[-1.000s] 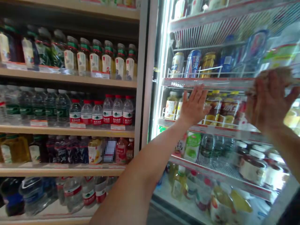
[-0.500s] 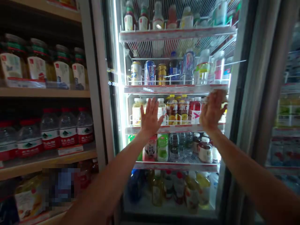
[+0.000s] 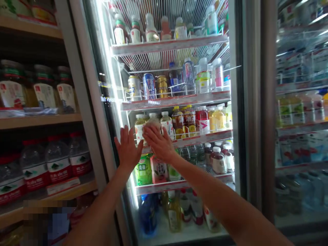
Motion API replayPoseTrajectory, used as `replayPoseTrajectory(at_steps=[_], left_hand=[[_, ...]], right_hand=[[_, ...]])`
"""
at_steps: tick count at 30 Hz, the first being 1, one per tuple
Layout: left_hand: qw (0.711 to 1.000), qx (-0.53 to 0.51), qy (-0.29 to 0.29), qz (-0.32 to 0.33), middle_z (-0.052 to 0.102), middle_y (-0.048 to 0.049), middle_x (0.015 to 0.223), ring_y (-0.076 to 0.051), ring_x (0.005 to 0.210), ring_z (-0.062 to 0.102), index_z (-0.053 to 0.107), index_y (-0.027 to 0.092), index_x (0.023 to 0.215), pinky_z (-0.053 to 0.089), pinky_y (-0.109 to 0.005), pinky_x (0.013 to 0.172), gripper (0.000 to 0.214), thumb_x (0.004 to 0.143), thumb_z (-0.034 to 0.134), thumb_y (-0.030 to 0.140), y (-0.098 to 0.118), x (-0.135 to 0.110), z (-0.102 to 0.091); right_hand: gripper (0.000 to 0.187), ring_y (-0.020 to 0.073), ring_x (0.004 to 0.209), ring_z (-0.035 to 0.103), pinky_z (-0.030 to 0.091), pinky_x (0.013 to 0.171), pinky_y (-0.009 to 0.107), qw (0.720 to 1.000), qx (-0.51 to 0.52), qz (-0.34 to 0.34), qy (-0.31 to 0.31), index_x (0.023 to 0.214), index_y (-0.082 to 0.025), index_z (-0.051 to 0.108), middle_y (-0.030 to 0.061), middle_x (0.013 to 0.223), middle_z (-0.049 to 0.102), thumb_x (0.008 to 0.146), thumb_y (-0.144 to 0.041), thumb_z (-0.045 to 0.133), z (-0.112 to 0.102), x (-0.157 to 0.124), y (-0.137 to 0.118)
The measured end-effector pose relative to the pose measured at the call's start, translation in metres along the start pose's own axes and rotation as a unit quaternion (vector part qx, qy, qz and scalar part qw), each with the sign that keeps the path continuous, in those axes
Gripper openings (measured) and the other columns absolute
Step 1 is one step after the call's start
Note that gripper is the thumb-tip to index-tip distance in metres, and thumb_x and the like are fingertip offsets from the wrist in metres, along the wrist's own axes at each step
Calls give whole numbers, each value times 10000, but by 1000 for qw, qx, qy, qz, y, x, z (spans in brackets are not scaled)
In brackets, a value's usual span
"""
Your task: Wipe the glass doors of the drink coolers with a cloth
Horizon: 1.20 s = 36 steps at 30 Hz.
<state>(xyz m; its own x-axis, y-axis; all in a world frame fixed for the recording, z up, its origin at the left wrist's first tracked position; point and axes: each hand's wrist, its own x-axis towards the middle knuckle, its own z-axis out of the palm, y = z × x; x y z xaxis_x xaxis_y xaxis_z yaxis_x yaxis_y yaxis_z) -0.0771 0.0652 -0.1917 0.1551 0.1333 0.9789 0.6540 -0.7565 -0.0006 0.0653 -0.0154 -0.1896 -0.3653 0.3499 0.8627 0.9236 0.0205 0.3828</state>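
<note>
Just behind right fingers (image 3: 152, 136): cloth (image 3: 154, 123)

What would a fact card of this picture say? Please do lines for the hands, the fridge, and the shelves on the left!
Left hand: left hand open, fingers pointing up
Right hand: right hand stretched over a pale, blurred thing, perhaps a cloth
Fridge: lit drinks fridge, in front of both hands
Above the hands: blue can, gold can
Below the hands: green drink, pink drink
Left shelves: red-capped water bottles
</note>
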Motion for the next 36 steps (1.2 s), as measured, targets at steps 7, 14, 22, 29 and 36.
replayPoseTrajectory(at_steps=[7,14,22,29,36], left_hand=[[998,-6,-7,59,298,-182,1457,-269,1386,185,314,120,1381,100,-522,1112,593,886,371,442,26,-5,7],[993,-53,-10,101,307,-149,1460,-252,1387,181,300,152,1389,79,-491,1128,598,876,404,441,67,-8,24],[993,-53,-2,105,305,-162,1457,-247,1392,159,288,129,1390,69,-484,1132,606,879,419,425,80,-13,32],[995,-56,-22,76,303,-151,1459,-250,1386,176,291,151,1394,78,-498,1128,600,874,408,427,53,-30,25],[999,-6,-44,2,302,-154,1461,-271,1383,194,306,165,1390,108,-549,1107,553,895,356,407,-13,-54,0]], right_hand=[[500,175,1392,177,-24,1146,471,999,-35,16,28,1375,-241,351,24,1471,311,877,-234,398,-17,-38,32],[527,186,1379,221,71,1129,484,973,-138,165,89,1408,-233,293,82,1463,323,887,-261,364,-58,-85,101],[550,265,1352,280,214,1035,589,897,-172,342,222,1418,-170,267,174,1441,331,886,-295,326,-67,-130,144],[635,229,1371,245,131,1104,539,966,-90,198,138,1454,-289,112,86,1470,305,876,-242,371,-21,-85,47],[584,240,1395,162,12,1130,538,995,23,94,26,1409,-230,296,60,1487,263,841,-227,435,23,-35,-30]])
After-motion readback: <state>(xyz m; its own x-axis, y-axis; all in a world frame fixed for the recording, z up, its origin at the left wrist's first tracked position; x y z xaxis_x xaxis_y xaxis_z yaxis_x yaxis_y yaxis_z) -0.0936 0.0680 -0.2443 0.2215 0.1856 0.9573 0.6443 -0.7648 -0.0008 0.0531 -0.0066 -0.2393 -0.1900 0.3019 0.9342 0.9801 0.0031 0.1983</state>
